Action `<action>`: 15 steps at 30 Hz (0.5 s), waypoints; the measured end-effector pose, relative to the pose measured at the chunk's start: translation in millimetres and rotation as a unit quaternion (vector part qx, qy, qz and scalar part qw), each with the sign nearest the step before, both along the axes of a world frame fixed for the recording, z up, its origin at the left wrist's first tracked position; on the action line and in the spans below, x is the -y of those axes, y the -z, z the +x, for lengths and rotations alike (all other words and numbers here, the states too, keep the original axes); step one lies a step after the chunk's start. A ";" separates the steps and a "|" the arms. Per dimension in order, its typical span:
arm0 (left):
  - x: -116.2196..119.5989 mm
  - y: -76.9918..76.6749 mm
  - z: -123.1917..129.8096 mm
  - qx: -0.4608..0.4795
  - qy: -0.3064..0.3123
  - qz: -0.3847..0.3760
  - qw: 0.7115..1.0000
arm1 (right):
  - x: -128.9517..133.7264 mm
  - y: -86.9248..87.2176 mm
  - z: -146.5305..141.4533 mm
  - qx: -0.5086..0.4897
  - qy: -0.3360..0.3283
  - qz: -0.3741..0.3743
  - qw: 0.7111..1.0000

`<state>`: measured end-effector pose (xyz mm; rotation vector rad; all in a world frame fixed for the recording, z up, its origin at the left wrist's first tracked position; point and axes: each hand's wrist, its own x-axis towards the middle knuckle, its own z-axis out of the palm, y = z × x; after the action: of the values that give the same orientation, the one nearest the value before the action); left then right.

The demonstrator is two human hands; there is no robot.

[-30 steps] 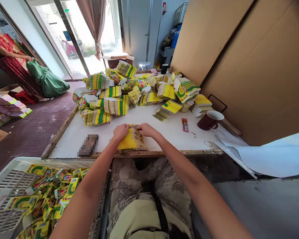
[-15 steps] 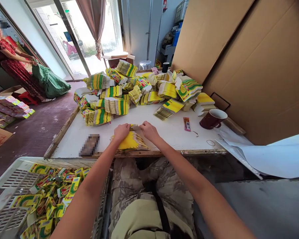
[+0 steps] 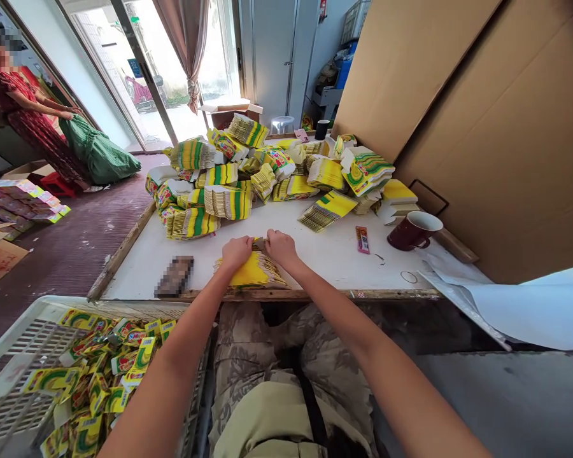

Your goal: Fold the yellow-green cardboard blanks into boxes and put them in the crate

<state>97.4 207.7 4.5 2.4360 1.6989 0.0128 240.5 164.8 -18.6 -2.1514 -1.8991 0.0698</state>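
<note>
A fanned stack of yellow flat cartons (image 3: pixel 249 270) lies at the table's front edge, between my forearms. My left hand (image 3: pixel 237 252) is closed at the stack's far left corner, pinching a carton there. Close beside it on the right, my right hand (image 3: pixel 281 247) is closed on the far right side of the same carton, whose grey-brown inner face shows between the hands. Beyond them, a large heap of bundled yellow and green cartons (image 3: pixel 226 202) covers the back of the white table (image 3: pixel 277 216).
At the left front is a blurred dark flat object (image 3: pixel 174 277). A maroon mug (image 3: pixel 413 232) and a small pink packet (image 3: pixel 362 240) stand right. A white crate (image 3: pixel 19 356) of folded boxes sits lower left. A person (image 3: pixel 23 108) holds a green sack (image 3: pixel 100 152).
The view has shifted slightly, so the table things appear a little further right. My hands stay at the stack's far edge, the right one turned slightly inward.
</note>
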 end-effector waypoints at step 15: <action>-2.4 2.4 -2.2 0.000 -0.002 -0.015 1.000 | -21.1 -1.5 -19.9 -0.186 0.100 -0.046 0.976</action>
<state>95.2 210.0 2.1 2.4115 1.6915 -0.0119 220.5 185.9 -17.1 -2.1882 -1.4914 0.4922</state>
